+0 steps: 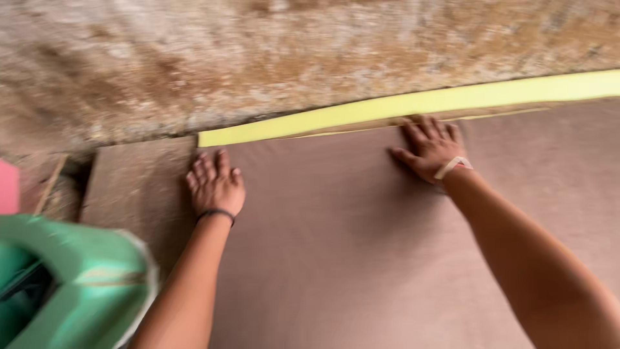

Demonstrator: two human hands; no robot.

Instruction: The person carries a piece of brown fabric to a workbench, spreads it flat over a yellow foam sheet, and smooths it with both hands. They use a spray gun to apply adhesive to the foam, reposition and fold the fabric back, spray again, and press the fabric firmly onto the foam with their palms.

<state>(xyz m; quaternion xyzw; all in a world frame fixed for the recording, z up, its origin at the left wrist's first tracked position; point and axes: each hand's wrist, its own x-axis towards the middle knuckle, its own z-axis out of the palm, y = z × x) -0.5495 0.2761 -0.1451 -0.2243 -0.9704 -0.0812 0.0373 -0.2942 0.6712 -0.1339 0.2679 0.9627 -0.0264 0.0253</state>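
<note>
In the head view we see a rough, mottled brown wall (290, 58) filling the top of the frame. Below it a long yellow strip (400, 106) runs from the centre to the upper right, along the far edge of a large reddish-brown plywood sheet (349, 258). A green object (84, 291), blurred, sits at the lower left, with a bit of pink (8, 187) at the left edge. Nothing blocks our hands. Our left hand (215, 183) lies flat, fingers spread, palm down near the sheet's left edge. Our right hand (431, 147) also presses open on the sheet, fingertips touching the yellow strip. Both arms reach forward, well apart, holding nothing.
</note>
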